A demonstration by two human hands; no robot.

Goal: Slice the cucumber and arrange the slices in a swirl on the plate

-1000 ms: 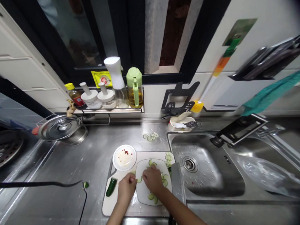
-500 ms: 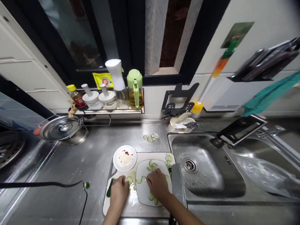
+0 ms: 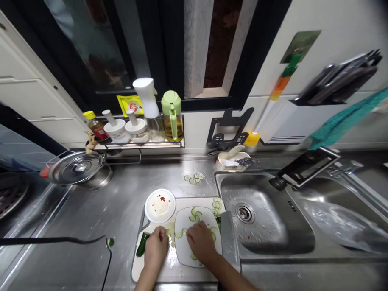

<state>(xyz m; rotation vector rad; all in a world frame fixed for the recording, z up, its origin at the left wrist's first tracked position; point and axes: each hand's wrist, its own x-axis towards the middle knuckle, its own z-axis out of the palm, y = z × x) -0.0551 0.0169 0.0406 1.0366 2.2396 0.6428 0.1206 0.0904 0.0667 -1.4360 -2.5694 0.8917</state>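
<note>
My left hand (image 3: 155, 247) is over the left part of the white cutting board (image 3: 173, 273), fingers curled and pinched beside some half-round cucumber slices (image 3: 170, 230). What those fingers hold, if anything, is hidden. A dark green piece of cucumber (image 3: 142, 245) lies just left of that hand. My right hand (image 3: 202, 242) is above the white square plate (image 3: 184, 255), its fingers bent down near the cucumber slices arranged there; its fingertips' contents cannot be made out. More slices (image 3: 217, 205) are heaped at the board's upper right corner. A broad grey knife blade (image 3: 229, 239) lies along the right edge.
A small round plate (image 3: 160, 205) with red bits rests on the board's upper left. Loose slices (image 3: 194, 178) lie on the counter behind. The steel sink (image 3: 267, 232) is to the right. Seasoning jars (image 3: 136, 130) stand on a rack; a lidded pot (image 3: 78, 168) sits at left.
My right hand has shifted slightly left and down over the square plate. My left hand has moved a little right relative to the board, showing more of the green cucumber piece.
</note>
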